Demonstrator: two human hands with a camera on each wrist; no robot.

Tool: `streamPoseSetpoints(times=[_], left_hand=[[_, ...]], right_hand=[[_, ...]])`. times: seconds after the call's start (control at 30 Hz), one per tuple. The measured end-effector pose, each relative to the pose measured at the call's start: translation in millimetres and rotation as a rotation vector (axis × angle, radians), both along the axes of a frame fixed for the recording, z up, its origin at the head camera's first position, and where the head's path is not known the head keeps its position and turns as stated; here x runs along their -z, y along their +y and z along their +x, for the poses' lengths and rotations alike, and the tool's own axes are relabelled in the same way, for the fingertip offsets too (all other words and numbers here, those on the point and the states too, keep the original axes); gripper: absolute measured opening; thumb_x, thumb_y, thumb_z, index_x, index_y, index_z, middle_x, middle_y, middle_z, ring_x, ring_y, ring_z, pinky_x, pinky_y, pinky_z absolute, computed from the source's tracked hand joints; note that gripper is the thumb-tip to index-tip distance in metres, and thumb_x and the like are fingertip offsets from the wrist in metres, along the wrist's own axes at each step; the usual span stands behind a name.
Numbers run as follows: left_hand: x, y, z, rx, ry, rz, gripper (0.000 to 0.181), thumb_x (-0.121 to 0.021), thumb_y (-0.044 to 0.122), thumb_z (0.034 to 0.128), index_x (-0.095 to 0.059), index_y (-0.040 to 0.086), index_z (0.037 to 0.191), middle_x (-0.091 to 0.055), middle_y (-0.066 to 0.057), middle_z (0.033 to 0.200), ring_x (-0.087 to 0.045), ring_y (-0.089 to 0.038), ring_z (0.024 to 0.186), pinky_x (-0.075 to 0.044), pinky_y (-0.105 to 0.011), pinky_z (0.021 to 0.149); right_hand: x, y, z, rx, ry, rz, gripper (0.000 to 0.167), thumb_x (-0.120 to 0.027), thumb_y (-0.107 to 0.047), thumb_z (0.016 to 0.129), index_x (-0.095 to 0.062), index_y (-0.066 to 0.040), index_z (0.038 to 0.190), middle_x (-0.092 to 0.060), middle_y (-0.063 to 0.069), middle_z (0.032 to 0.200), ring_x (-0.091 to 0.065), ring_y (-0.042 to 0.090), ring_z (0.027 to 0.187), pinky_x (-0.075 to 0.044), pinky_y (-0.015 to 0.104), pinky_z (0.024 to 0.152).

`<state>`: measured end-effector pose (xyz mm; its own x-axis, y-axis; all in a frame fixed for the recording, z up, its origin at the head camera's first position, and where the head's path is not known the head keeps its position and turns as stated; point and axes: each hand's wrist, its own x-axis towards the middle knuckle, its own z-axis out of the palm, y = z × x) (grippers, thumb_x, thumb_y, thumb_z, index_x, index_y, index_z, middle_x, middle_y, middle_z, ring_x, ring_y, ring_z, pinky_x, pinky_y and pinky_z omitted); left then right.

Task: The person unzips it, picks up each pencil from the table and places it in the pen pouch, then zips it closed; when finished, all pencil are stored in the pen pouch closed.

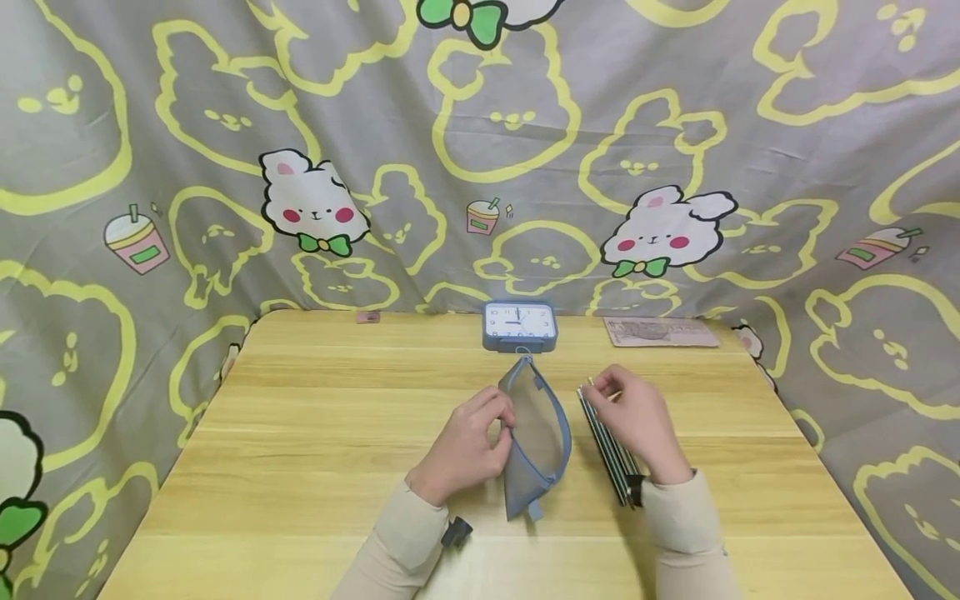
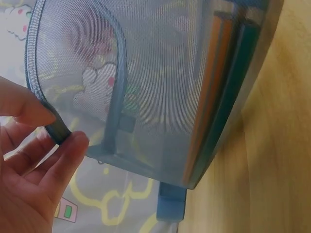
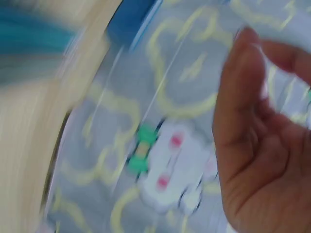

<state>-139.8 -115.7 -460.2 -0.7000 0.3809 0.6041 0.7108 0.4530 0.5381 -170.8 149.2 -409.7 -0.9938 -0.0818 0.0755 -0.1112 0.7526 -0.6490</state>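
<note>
A grey-blue mesh pencil case [image 1: 528, 417] stands with its zipped mouth gaping in the middle of the table. My left hand [image 1: 468, 442] pinches the zip edge [image 2: 58, 131] between thumb and fingers. Through the mesh in the left wrist view, orange and green pencils [image 2: 226, 82] show along the bottom edge. Right of the case, a row of dark green pencils [image 1: 606, 450] lies on the table. My right hand [image 1: 633, 417] is over their far ends, its thumb and forefinger close together. In the blurred right wrist view, nothing shows between those fingertips.
Behind the case stands a blue clock [image 1: 519, 325]. A pinkish flat item [image 1: 660, 332] lies at the back right, and a small pink piece [image 1: 368, 317] at the back left. A patterned curtain [image 1: 517, 150] hangs round the wooden table [image 1: 322, 450].
</note>
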Motion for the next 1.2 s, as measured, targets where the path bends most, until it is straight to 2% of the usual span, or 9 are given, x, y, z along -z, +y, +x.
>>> streamPoseSetpoints(times=[0.1,0.17,0.27,0.37,0.53,0.73,1.03,1.2], left_hand=[[-0.2,-0.7,-0.5,-0.001,0.006,0.004,0.019,-0.064,-0.008,0.0828,-0.061,0.010,0.090,-0.062,0.000,0.102,-0.066,-0.016,0.093,-0.060,-0.025,0.083],[-0.4,-1.3,-0.5,-0.005,0.008,0.005,0.020,-0.064,-0.008,0.0825,-0.061,0.010,0.090,-0.062,0.000,0.102,-0.065,-0.016,0.093,-0.062,-0.028,0.083],[-1.2,-2.2,-0.3,-0.009,0.009,0.008,0.020,-0.064,-0.009,0.0820,-0.061,0.010,0.090,-0.062,0.000,0.101,-0.065,-0.016,0.092,-0.062,-0.030,0.082],[-1.4,-2.5,-0.1,-0.009,0.008,0.008,0.020,-0.064,-0.009,0.0816,-0.061,0.009,0.090,-0.062,0.000,0.101,-0.065,-0.016,0.092,-0.062,-0.030,0.081],[-0.8,-2.3,-0.4,-0.008,0.004,0.006,0.018,-0.063,-0.007,0.0827,-0.060,0.010,0.090,-0.062,0.000,0.101,-0.066,-0.017,0.091,-0.060,-0.025,0.081],[-0.5,-2.2,-0.9,-0.004,0.005,0.011,0.018,-0.061,-0.006,0.0829,-0.060,0.010,0.089,-0.061,0.000,0.101,-0.066,-0.017,0.091,-0.061,-0.028,0.080],[-1.9,-1.7,-0.8,-0.006,0.006,0.002,0.019,-0.063,-0.007,0.0832,-0.061,0.010,0.090,-0.062,0.001,0.101,-0.065,-0.016,0.091,-0.057,-0.019,0.081],[-2.2,-1.1,-0.2,-0.011,0.001,-0.005,0.019,-0.063,-0.007,0.0831,-0.061,0.010,0.090,-0.062,0.001,0.101,-0.065,-0.016,0.091,-0.059,-0.022,0.081]], right_hand=[[8.5,28,-6.5,-0.043,-0.004,0.140,0.017,-0.069,-0.026,0.098,-0.067,-0.010,0.098,-0.074,0.008,0.095,-0.064,0.017,0.074,-0.050,0.034,0.067],[16.1,43,-9.5,-0.099,-0.052,0.214,0.016,-0.069,-0.023,0.097,-0.065,-0.008,0.098,-0.073,0.009,0.095,-0.063,0.020,0.077,-0.051,0.037,0.068],[27.6,59,-12.7,-0.169,-0.164,0.265,0.016,-0.071,-0.019,0.095,-0.061,-0.006,0.099,-0.070,0.010,0.095,-0.062,0.024,0.083,-0.053,0.042,0.071],[38.1,67,-14.4,-0.179,-0.243,0.286,0.014,-0.069,-0.016,0.094,-0.059,-0.007,0.098,-0.065,0.008,0.092,-0.060,0.025,0.083,-0.052,0.041,0.072],[50.1,66,-17.6,-0.155,-0.220,0.324,0.010,-0.063,-0.014,0.095,-0.056,-0.007,0.094,-0.060,0.006,0.082,-0.056,0.023,0.075,-0.046,0.036,0.065],[50.6,51,-18.9,-0.183,-0.203,0.323,0.010,-0.064,-0.015,0.097,-0.058,-0.007,0.096,-0.059,0.004,0.079,-0.054,0.021,0.070,-0.042,0.034,0.060],[50.9,45,-17.3,-0.168,-0.170,0.372,0.006,-0.061,-0.005,0.090,-0.057,-0.008,0.091,-0.056,0.003,0.076,-0.054,0.022,0.069,-0.043,0.036,0.061],[52.6,46,-17.5,-0.151,-0.193,0.381,0.010,-0.064,-0.005,0.084,-0.056,-0.010,0.086,-0.058,0.003,0.074,-0.055,0.022,0.068,-0.043,0.036,0.059]])
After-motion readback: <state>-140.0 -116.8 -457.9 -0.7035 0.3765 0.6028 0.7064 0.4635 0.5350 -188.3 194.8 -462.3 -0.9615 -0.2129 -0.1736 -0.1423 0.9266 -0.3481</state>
